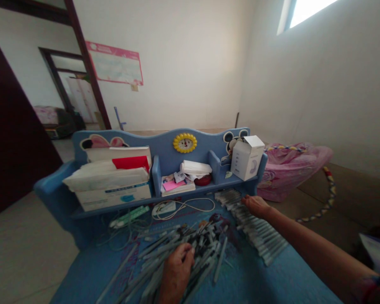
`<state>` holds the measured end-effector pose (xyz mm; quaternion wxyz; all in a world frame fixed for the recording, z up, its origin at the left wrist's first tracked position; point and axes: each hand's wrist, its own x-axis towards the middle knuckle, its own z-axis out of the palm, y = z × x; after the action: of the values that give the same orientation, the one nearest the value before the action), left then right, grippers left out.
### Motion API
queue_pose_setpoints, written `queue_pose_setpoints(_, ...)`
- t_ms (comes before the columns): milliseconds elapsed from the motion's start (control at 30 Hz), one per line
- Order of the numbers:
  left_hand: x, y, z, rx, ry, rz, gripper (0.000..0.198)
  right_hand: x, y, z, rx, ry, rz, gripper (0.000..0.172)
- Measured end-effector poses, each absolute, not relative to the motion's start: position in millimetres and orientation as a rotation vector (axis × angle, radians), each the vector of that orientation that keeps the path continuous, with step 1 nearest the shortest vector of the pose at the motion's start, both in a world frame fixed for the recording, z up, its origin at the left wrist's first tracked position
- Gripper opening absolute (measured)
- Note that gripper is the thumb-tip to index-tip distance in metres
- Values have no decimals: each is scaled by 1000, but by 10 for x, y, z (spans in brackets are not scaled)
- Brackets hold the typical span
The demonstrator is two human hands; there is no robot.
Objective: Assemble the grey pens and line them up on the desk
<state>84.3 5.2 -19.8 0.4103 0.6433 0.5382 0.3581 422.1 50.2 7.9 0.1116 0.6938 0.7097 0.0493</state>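
Observation:
A loose heap of slim grey pens (pixel 205 245), some with dark ends, covers the middle of the blue desk (pixel 82 274). Over its near side is my left hand (pixel 177 270), thumb and fingers pressed together. A small pale end shows at the fingertips, perhaps part of a pen, but I cannot make it out. To the right, a slanting row of pens (pixel 262 236) lies side by side. My right hand (pixel 255 206) is closed at the row's outer edge, near its far end. Whatever is inside its fingers is hidden.
Behind the heap lie a white cable (pixel 205 199) and a green-and-white power strip (pixel 131 217). The desk's raised shelf bears a paper-filled box (pixel 114 196), papers (pixel 177 188) and a white carton (pixel 247 158). A pink covered basket (pixel 281 177) stands right of the desk.

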Motion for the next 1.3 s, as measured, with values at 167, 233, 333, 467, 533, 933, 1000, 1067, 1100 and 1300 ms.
queue_pose_setpoints(167, 843, 58, -225, 1653, 1357, 905, 35, 4198, 547, 33, 1996, 2059, 120, 29)
queue_pose_setpoints(233, 843, 65, -250, 1668, 1346, 898, 33, 4191, 559, 29, 1975, 2060, 115, 30)
queue_pose_setpoints(333, 843, 66, -272, 1689, 1333, 889, 30, 4176, 572, 36, 1939, 2062, 112, 31)
queue_pose_setpoints(467, 840, 54, -256, 1705, 1331, 895, 29, 4152, 574, 61, 1886, 2066, 117, 29)
queue_pose_setpoints(533, 841, 47, -237, 1709, 1331, 902, 28, 4144, 562, 78, 1862, 2070, 121, 28)
queue_pose_setpoints(933, 848, 24, -225, 1713, 1332, 934, 23, 4112, 442, 164, 1874, 2107, 168, 31)
queue_pose_setpoints(1000, 844, 25, -234, 1722, 1332, 942, 23, 4106, 428, 200, 1899, 2101, 181, 31)
queue_pose_setpoints(1067, 838, 28, -245, 1721, 1332, 952, 23, 4067, 402, 257, 1916, 2111, 189, 31)
queue_pose_setpoints(1100, 835, 31, -249, 1716, 1334, 958, 22, 4029, 382, 290, 1921, 2125, 190, 30)
queue_pose_setpoints(1300, 810, 58, -251, 1682, 1350, 1003, 22, 3526, 162, 381, 1842, 2320, 140, 23)
